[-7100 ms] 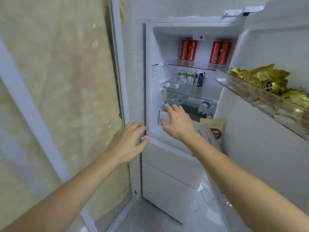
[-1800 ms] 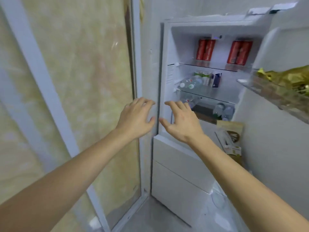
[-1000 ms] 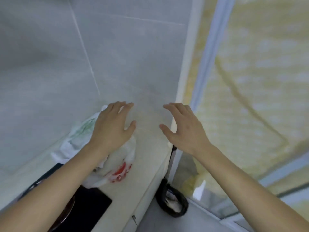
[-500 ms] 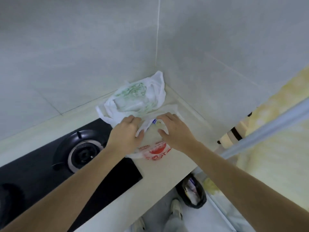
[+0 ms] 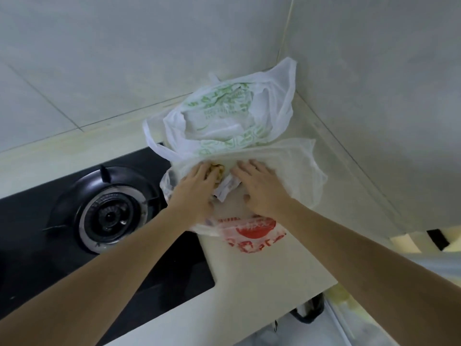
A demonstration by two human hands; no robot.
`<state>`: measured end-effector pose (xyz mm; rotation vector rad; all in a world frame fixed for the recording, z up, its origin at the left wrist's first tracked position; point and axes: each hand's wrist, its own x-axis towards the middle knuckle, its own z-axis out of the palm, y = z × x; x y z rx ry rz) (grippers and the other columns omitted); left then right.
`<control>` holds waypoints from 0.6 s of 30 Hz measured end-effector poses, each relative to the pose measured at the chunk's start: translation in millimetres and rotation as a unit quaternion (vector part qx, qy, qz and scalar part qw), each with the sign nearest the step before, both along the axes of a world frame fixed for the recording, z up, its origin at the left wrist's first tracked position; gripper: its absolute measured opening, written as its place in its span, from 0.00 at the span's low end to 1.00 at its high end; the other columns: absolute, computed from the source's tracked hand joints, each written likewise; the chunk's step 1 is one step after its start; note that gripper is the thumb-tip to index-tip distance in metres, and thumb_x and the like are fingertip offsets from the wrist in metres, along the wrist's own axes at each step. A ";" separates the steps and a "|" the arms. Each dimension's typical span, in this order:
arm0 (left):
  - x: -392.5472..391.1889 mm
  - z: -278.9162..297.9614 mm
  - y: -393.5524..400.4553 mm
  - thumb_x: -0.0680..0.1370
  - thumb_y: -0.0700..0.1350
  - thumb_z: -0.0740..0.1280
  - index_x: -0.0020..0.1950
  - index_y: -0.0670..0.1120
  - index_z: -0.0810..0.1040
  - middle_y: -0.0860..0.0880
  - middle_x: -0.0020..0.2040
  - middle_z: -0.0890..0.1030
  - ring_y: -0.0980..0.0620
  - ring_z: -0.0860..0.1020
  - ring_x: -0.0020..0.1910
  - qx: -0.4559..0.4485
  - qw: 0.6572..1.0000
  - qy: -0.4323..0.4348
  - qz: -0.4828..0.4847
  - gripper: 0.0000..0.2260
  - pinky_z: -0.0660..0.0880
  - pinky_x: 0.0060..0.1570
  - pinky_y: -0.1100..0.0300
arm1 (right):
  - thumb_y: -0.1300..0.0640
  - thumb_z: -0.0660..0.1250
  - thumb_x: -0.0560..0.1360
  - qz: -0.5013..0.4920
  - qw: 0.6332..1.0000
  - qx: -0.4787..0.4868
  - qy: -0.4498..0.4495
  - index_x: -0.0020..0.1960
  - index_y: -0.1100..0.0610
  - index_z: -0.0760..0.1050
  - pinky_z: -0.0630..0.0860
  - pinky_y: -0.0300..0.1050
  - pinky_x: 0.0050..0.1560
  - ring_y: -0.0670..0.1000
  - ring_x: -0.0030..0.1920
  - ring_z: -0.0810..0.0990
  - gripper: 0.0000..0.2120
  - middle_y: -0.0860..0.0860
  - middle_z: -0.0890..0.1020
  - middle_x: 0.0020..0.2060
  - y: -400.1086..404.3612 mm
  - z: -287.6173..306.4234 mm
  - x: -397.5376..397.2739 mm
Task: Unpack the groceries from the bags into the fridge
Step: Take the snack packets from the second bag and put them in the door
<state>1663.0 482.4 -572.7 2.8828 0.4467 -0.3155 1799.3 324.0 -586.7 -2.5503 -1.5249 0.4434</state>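
the near edge of the counter (image 5: 262, 275) is bare pale stone, with a black hob (image 5: 62, 245) set into its left part and one burner (image 5: 109, 218) showing. just beyond the hob's right edge lies the red bag (image 5: 252, 228), a thin white sack with red print, and both hands are now laid on its mouth. half a second ago they were only arriving at it; a second ago they were raised in front of the wall, and before that they were at the open fridge, which is no longer in view.

the left hand (image 5: 197, 193) is pushed into the opening, its fingers bent over a yellowish item (image 5: 217, 169) that is only partly seen; whether that item is truly gripped cannot be told. the right hand (image 5: 259, 188) is spread flat on the plastic, fingers fairly straight, the film being held down and apart. what else is inside cannot be made out.

further back, touching the red bag and tucked into the far right corner of the counter where the two tiled walls meet, the green bag (image 5: 224, 121) stands slack and open, untouched.

so a return trip has been made and a fresh item is probably being dug out. at least this bag is judged not yet emptied, and the green one may still be waiting.
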 end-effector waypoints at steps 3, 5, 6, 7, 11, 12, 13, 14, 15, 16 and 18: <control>7.8 -7.6 3.8 0.70 0.46 0.75 0.81 0.48 0.60 0.46 0.78 0.63 0.42 0.61 0.77 0.021 1.000 0.020 0.012 0.42 0.67 0.72 0.49 | 0.63 0.71 0.72 0.002 0.999 0.036 -0.028 0.73 0.52 0.72 0.73 0.63 0.66 0.60 0.72 0.69 0.30 0.53 0.73 0.70 0.9 -4.7 4.6; 10.4 -10.7 4.7 0.71 0.50 0.75 0.78 0.49 0.64 0.47 0.75 0.66 0.43 0.66 0.73 0.044 0.999 0.013 0.023 0.38 0.72 0.65 0.48 | 0.62 0.72 0.71 0.018 0.998 0.033 -0.050 0.68 0.51 0.74 0.76 0.60 0.62 0.58 0.68 0.71 0.26 0.51 0.74 0.64 0.1 -4.0 6.9; 11.7 -11.1 4.8 0.72 0.51 0.74 0.76 0.49 0.67 0.47 0.72 0.68 0.43 0.68 0.69 0.062 0.998 0.003 0.023 0.34 0.74 0.60 0.48 | 0.61 0.73 0.71 0.025 0.998 0.031 -0.055 0.67 0.50 0.74 0.76 0.59 0.61 0.58 0.66 0.71 0.25 0.51 0.74 0.62 -0.7 -2.9 7.8; 13.0 -11.2 4.8 0.73 0.52 0.73 0.73 0.49 0.69 0.47 0.69 0.70 0.43 0.70 0.66 0.077 0.997 -0.005 0.021 0.30 0.75 0.56 0.48 | 0.62 0.74 0.71 0.034 0.997 0.028 -0.056 0.65 0.51 0.74 0.76 0.59 0.60 0.58 0.65 0.71 0.24 0.51 0.74 0.62 -1.8 -1.9 8.6; 13.2 -11.2 6.5 0.73 0.48 0.72 0.61 0.47 0.75 0.46 0.60 0.74 0.43 0.73 0.58 0.090 0.995 -0.033 -0.001 0.18 0.72 0.46 0.51 | 0.63 0.74 0.68 0.066 0.996 0.014 -0.057 0.63 0.52 0.74 0.75 0.58 0.59 0.59 0.63 0.70 0.25 0.53 0.72 0.62 -5.8 2.5 10.9; 11.3 -11.1 7.1 0.73 0.47 0.72 0.57 0.46 0.77 0.46 0.57 0.76 0.43 0.74 0.56 0.092 0.994 -0.053 -0.009 0.15 0.72 0.45 0.50 | 0.64 0.74 0.68 0.072 0.996 0.014 -0.056 0.62 0.52 0.74 0.74 0.57 0.59 0.59 0.63 0.70 0.25 0.53 0.72 0.62 -6.4 3.5 11.3; 9.3 -11.5 7.6 0.72 0.47 0.74 0.53 0.46 0.78 0.47 0.53 0.77 0.43 0.75 0.53 0.095 0.993 -0.070 -0.015 0.12 0.72 0.43 0.50 | 0.64 0.74 0.67 0.077 0.995 0.014 -0.056 0.62 0.53 0.73 0.74 0.57 0.59 0.58 0.63 0.70 0.25 0.53 0.72 0.62 -7.0 4.0 11.9; 7.8 -11.3 8.0 0.71 0.46 0.75 0.49 0.47 0.79 0.48 0.49 0.79 0.44 0.77 0.50 0.099 0.991 -0.085 -0.019 0.10 0.71 0.42 0.50 | 0.64 0.74 0.67 0.082 0.995 0.017 -0.055 0.62 0.53 0.74 0.73 0.56 0.59 0.58 0.63 0.71 0.25 0.53 0.73 0.62 -7.9 4.8 12.3; 6.7 -11.0 8.5 0.70 0.45 0.77 0.46 0.47 0.79 0.49 0.45 0.79 0.44 0.77 0.47 0.102 0.990 -0.096 -0.023 0.09 0.71 0.41 0.50 | 0.64 0.74 0.66 0.086 0.995 0.021 -0.054 0.61 0.54 0.74 0.73 0.55 0.59 0.57 0.62 0.71 0.24 0.52 0.74 0.61 -8.9 4.9 12.5; 6.2 -10.6 9.1 0.69 0.44 0.77 0.43 0.47 0.79 0.50 0.42 0.80 0.44 0.78 0.44 0.100 0.989 -0.109 -0.027 0.08 0.72 0.40 0.51 | 0.65 0.73 0.67 0.088 0.994 0.026 -0.052 0.60 0.54 0.74 0.72 0.54 0.58 0.57 0.61 0.72 0.23 0.52 0.75 0.60 -10.2 4.9 12.7; 5.6 -9.1 10.2 0.70 0.42 0.77 0.42 0.47 0.80 0.50 0.38 0.80 0.45 0.78 0.41 0.078 0.987 -0.137 -0.034 0.07 0.75 0.38 0.51 | 0.66 0.73 0.68 0.088 0.994 0.043 -0.043 0.57 0.54 0.74 0.74 0.49 0.54 0.55 0.58 0.73 0.19 0.50 0.76 0.57 -12.5 5.2 12.6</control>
